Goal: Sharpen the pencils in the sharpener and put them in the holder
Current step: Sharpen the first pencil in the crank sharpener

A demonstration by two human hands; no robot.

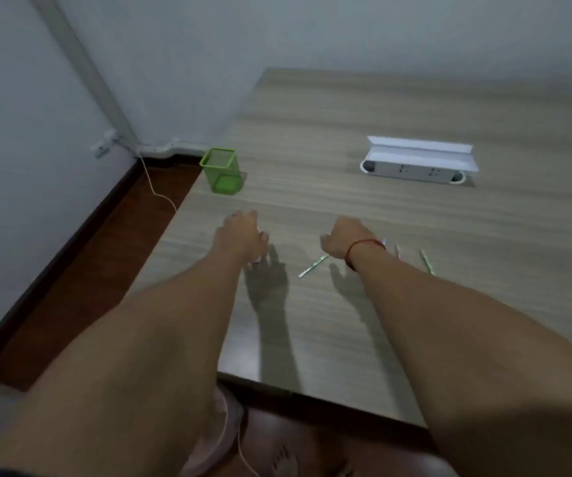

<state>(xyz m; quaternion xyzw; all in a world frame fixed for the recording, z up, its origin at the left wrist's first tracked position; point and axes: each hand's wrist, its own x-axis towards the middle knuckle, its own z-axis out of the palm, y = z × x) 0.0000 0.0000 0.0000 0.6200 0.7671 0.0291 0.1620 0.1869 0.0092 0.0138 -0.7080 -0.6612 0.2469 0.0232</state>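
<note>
Because blur is softening the whole view, small details are proving hard to read. Ahead of the left hand (pixel 240 235) and slightly to its left, the green mesh holder (pixel 222 170) is standing upright at the table's (pixel 346 108) left edge, square-mouthed and see-through. The left hand is hovering or resting low over the wood-grain laminate with its back to the camera; its fingers are hiding behind the knuckles, so whether it is gripping anything cannot be told. A small pale object (pixel 256 259) is peeking out under its wrist, too covered to identify. Between the two hands, a thin green-patterned pencil (pixel 314 266) is lying flat at a slant. The right hand (pixel 346 239) is also showing only its back, thumb pointing inward, and its grasp cannot be judged either. A red string (pixel 363 244) is circling that wrist. Just right of the wrist, more pencils (pixel 427 261) are lying on the table, partly blocked by the forearm. Far ahead of the right hand, a white power strip (pixel 415 170) is sitting against a folded white card.
</note>
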